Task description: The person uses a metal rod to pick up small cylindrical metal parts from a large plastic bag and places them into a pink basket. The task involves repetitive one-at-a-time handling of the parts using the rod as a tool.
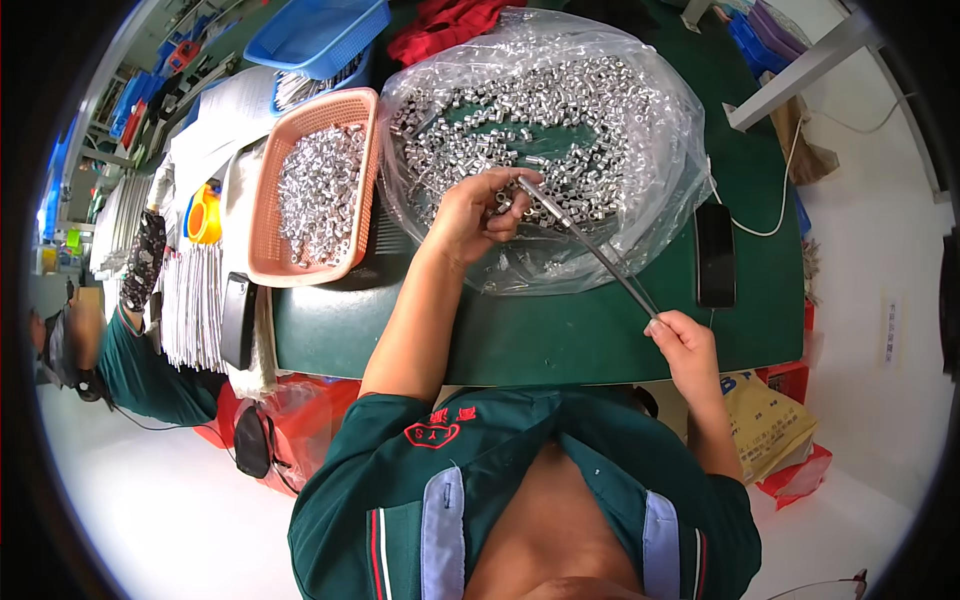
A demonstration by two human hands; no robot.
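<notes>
The person leans over a green table (560,340), both bare hands at work on a thin metal rod (590,245). The right hand (682,345) is closed around the near end of the rod, close to the table's front edge, so the rod slants up and away toward the left hand (470,215). That left hand sits on top of a clear plastic bag (650,120) spread open on the table, its fingers curled and pinched at the far tip of the rod, where a few small silver sleeves (505,205) seem to be held; exactly how many I cannot tell. The bag is heaped with the same small shiny metal pieces, lying all around and beyond the left hand. Just to the left of the bag stands an orange plastic basket (262,190) holding more of these pieces. A black phone (715,255) lies on the table to the right of the bag, near the right hand, with a white cable running from it. Farther left, another person's gloved hand (143,260) rests by stacks of white strips.
</notes>
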